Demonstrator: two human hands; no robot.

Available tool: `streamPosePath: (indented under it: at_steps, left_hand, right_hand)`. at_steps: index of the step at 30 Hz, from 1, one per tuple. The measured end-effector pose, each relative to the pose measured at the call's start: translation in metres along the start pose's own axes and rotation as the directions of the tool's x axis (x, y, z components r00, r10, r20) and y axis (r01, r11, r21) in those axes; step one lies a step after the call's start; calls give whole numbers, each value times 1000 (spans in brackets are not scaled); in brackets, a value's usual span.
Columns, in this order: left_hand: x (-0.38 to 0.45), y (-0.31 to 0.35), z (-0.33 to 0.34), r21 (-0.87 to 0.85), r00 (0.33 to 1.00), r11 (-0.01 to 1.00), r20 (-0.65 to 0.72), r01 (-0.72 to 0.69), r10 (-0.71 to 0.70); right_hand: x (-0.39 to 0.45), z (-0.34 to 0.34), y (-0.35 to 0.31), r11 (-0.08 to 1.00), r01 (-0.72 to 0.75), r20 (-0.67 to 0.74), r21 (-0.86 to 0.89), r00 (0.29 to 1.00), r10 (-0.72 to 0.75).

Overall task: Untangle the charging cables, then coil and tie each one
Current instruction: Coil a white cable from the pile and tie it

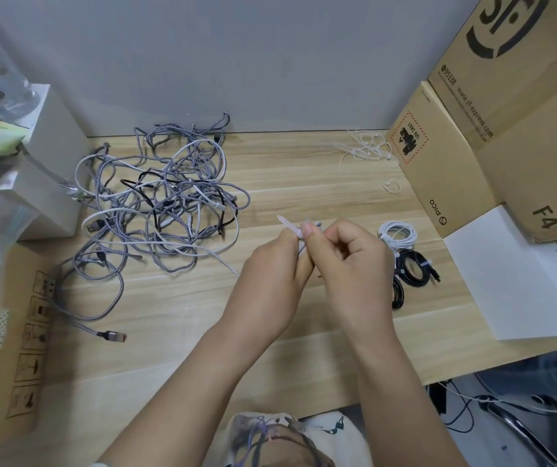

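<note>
Both hands, left hand (270, 261) and right hand (347, 254), pinch a white zip tie (291, 226) round a mostly hidden coiled cable at frame centre, tail pointing upper left; cable tangle (162, 203) lies left, nearer the left hand.

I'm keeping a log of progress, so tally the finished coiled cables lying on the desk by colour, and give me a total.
White coiled cables: 1, the white coil near the Pico box.
Black coiled cables: 2, the black coil and a second black coil partly hidden behind the right hand.
Total: 3 finished coils on the desk.
</note>
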State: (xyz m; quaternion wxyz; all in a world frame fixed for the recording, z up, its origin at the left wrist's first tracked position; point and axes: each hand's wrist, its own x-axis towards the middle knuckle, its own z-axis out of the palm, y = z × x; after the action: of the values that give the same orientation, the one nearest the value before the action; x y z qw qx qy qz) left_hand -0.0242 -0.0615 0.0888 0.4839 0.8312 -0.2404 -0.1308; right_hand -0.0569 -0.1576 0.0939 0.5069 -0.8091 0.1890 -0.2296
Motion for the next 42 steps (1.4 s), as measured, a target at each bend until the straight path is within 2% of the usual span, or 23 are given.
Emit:
streamPosePath:
  at_steps: [2,4,6,8,12,15,19,22,24,27,30,32,38,40,42]
  left_hand:
    - [0,-1,-1,47,995,998,87,-49,45]
    - [-2,0,0,29,979,996,191,-83,75]
    - [-4,1,2,12,956,994,275,-107,100]
    - [-5,1,3,5,944,993,312,-117,110]
    - [-6,1,3,19,939,989,318,-149,135]
    - [-10,3,7,30,915,974,349,-226,202]
    - [-19,1,18,86,892,974,423,-211,156]
    - [-20,-6,23,82,913,980,386,-179,134]
    - [-16,-10,22,95,931,980,339,-176,134]
    - [-13,-14,18,59,940,989,321,-139,113]
    - [-12,-12,15,-28,961,997,263,-74,79]
    - [-11,-8,13,-89,971,995,231,-48,67]
    - [-12,-7,16,-269,959,958,283,99,-20]
    - [-13,-5,15,-335,942,932,336,135,-15]
    - [-14,-7,16,-326,924,938,382,115,19]
  right_hand:
    - [7,-7,3,984,60,77,-167,996,-47]
    - [14,-14,3,968,29,199,-250,980,22]
    - [18,-20,2,986,-102,385,-129,912,144]
    - [20,-27,3,970,-239,504,54,845,180]
    - [25,-29,-1,953,-267,471,144,865,171]
    - [32,-25,-6,953,-242,420,182,895,147]
    - [45,-24,-14,929,-210,302,305,946,115]
    - [50,-27,-22,906,-143,188,398,980,73]
    - [49,-23,-24,862,-150,147,483,985,89]
    - [47,-14,-20,798,-277,241,536,956,170]
    - [40,-9,-10,874,-352,436,334,880,188]
    - [35,-7,-5,900,-362,498,245,843,204]
    - [29,-5,-2,873,-381,399,303,883,247]
    - [29,-6,-1,869,-386,397,310,883,251]
    - [28,-7,-2,869,-386,414,311,878,242]
